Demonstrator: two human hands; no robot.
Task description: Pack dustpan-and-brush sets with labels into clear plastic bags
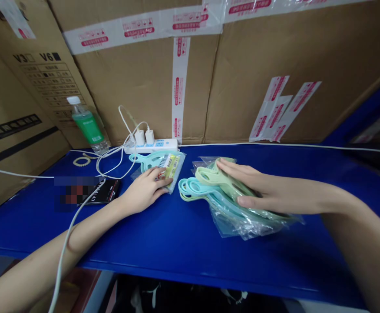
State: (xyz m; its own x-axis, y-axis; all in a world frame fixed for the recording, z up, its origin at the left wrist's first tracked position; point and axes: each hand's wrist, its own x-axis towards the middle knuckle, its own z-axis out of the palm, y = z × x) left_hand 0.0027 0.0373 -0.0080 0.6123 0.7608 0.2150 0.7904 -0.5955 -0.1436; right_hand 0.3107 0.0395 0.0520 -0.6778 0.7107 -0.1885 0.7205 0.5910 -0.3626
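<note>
My left hand [146, 189] lies on a light-blue plastic strainer [149, 159] in a clear bag, its fingers a little apart over the printed yellow-and-white label card [173, 163]. To the right of it is a pile of bagged strainers [229, 198], light blue and pale green, whose looped handles point left. Across the top of this pile rests my right hand [253, 184], flat, with thumb and fingers apart. A pale-green strainer [211, 176] is uppermost beneath that hand, and its body is partly hidden by it.
A power strip [163, 145] with two white chargers stands at the back against large cardboard boxes [137, 74]. Left of it are a green-labelled bottle [90, 126], a beaded ring [81, 162] and a black box [107, 193]. A white cable [67, 239] crosses my left forearm on the blue table [176, 243].
</note>
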